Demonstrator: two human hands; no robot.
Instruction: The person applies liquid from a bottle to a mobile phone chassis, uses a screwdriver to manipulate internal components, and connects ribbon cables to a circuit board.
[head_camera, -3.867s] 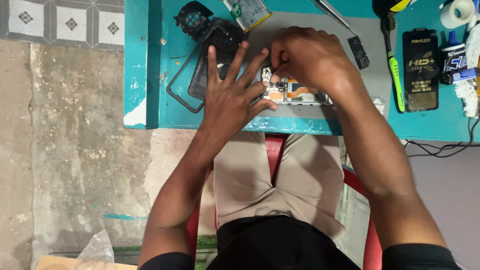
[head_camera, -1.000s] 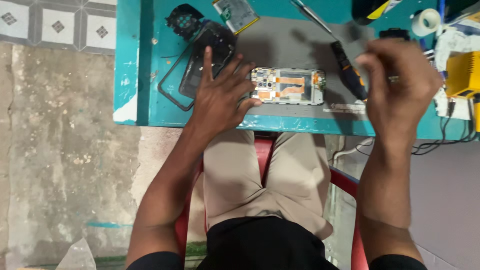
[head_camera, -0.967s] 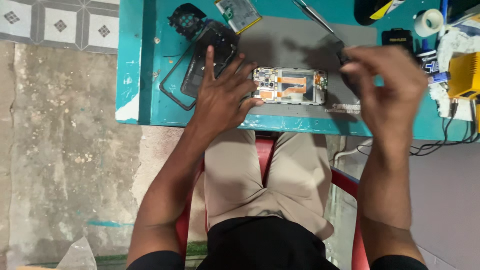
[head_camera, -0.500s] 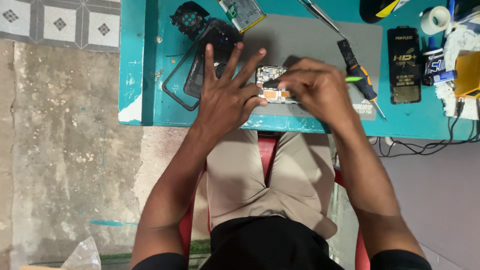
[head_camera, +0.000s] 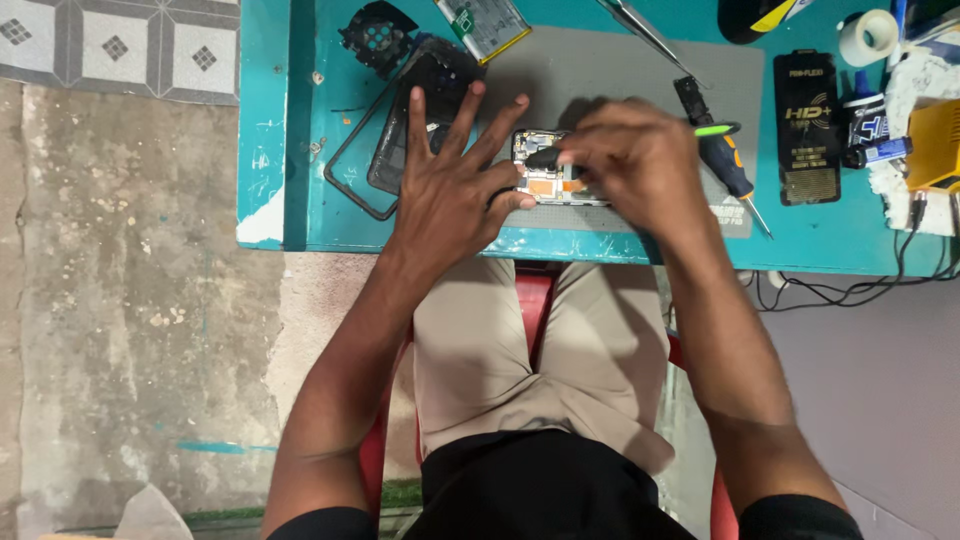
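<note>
1. My left hand (head_camera: 450, 195) lies flat, fingers spread and released, steadying the opened phone with bare circuit board (head_camera: 545, 180) at my fingertips.
2. My right hand (head_camera: 635, 165) pinches a small dark tool (head_camera: 543, 157) over it.
3. An orange-and-black screwdriver (head_camera: 728, 170) lies just beyond my right knuckles.

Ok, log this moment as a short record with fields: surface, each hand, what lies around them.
surface: teal table with a grey work mat
left hand: left hand spread flat, fingers splayed, at the left end of the opened phone
right hand: right hand curled over the opened phone, fingertips pressed on its exposed inner parts
left of hands: black phone frame and back cover
right of hands: screwdriver with a green and orange handle, dark flat package
far edge: tweezers, battery, tape roll
</note>
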